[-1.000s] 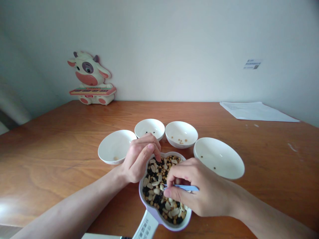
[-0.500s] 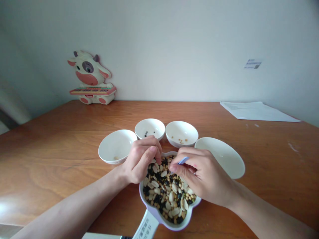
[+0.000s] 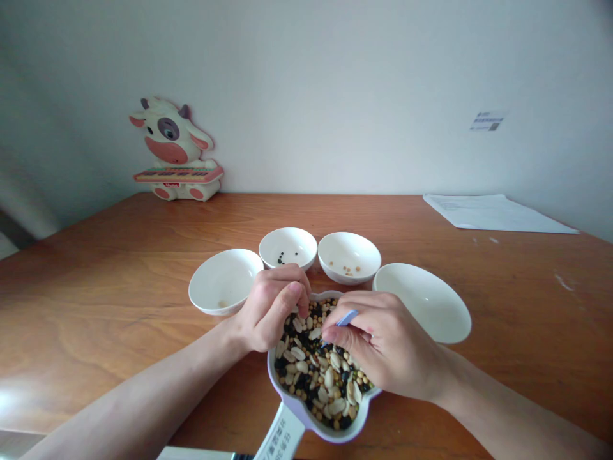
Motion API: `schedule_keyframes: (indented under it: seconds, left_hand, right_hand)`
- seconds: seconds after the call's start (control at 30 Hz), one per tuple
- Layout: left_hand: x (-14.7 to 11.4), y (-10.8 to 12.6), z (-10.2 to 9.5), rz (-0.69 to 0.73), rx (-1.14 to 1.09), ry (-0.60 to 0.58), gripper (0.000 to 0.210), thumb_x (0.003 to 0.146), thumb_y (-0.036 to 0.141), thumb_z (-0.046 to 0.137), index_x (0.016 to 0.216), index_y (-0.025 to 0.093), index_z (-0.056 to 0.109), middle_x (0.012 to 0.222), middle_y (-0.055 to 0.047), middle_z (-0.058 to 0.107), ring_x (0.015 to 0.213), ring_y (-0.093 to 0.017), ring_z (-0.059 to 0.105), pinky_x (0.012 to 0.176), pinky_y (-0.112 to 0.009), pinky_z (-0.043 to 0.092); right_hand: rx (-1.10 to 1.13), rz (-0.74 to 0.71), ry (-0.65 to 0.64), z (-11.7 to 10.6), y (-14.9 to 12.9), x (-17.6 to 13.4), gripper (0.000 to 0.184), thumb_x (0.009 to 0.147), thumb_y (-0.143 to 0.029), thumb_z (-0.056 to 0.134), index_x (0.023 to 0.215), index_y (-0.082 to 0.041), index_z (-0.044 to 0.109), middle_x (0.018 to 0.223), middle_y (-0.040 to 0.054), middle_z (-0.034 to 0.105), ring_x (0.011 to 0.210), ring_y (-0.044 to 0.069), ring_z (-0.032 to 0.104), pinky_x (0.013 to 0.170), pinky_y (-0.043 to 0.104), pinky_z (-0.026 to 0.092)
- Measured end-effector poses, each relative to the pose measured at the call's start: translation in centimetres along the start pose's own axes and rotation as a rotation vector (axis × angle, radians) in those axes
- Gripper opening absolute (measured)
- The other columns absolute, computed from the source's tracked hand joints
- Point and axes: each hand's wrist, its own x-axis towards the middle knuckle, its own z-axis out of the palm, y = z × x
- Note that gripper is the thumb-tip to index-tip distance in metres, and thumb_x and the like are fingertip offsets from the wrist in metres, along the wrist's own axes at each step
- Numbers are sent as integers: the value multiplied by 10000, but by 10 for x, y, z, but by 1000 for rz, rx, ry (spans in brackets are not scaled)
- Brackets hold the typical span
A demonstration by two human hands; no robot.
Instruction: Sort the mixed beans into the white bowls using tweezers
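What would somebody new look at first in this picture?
Probably the white-and-pink cow toy with a keyboard, at the back left. Next, maybe the lilac, lobed pan of pale peanuts and dark beans in front, where the right hand holds a slim blue tool. Four round white bowls curve behind it.

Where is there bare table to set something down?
Bare table lies between the cow toy and the leftmost bowl, and, save a few white marks, between the rightmost bowl and the papers. It is crowded around the dish: left grip and right grip over it, the bowl arc just beyond.
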Motion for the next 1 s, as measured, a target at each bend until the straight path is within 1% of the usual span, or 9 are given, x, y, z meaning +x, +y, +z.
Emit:
schedule_keyframes:
  seconds: [0.2, 0.37, 0.6, 0.8, 1.0]
  left_hand:
    - [0, 2, 0, 11, 6, -7, 580, 1020, 327, 259, 614, 130, 624, 704, -88, 598, 665, -158, 553, 664, -311, 450]
    - [0, 2, 0, 17, 27, 1, 588, 1022, 337, 258, 607, 131, 619, 692, -86, 598, 647, -154, 551, 653, -305, 455]
    - [-2, 0, 0, 13, 8, 2, 588, 1022, 337, 259, 613, 122, 623, 695, -89, 597, 639, -149, 550, 646, -306, 448]
    - [0, 2, 0, 9, 1, 5, 587, 1017, 345, 268, 603, 127, 621, 690, -88, 594, 640, -153, 550, 641, -305, 446]
    - [0, 2, 0, 4, 12, 1, 583, 1013, 332, 259, 602, 129, 618, 689, -84, 593, 635, -152, 550, 644, -304, 448]
  right_hand:
    - [-22, 27, -26, 2, 3, -1, 199, 919, -181, 587, 741, -144, 669, 695, 34, 683, 632, 141, 616, 594, 259, 474]
    - [-23, 13, -31, 4, 5, -2, 180, 915, -171, 593, 763, -138, 683, 718, 41, 704, 657, 151, 638, 626, 269, 495]
    - [-28, -27, -17, 7, 5, -2, 167, 912, -153, 591, 781, -136, 694, 738, 40, 724, 670, 156, 654, 631, 276, 518]
    - [-35, -45, -1, 7, 5, -2, 167, 907, -141, 586, 781, -146, 695, 720, 35, 725, 638, 154, 649, 605, 275, 523]
    - [-39, -36, 0, 7, 5, -2, 146, 897, -128, 593, 798, -139, 700, 738, 36, 735, 647, 158, 661, 608, 273, 527]
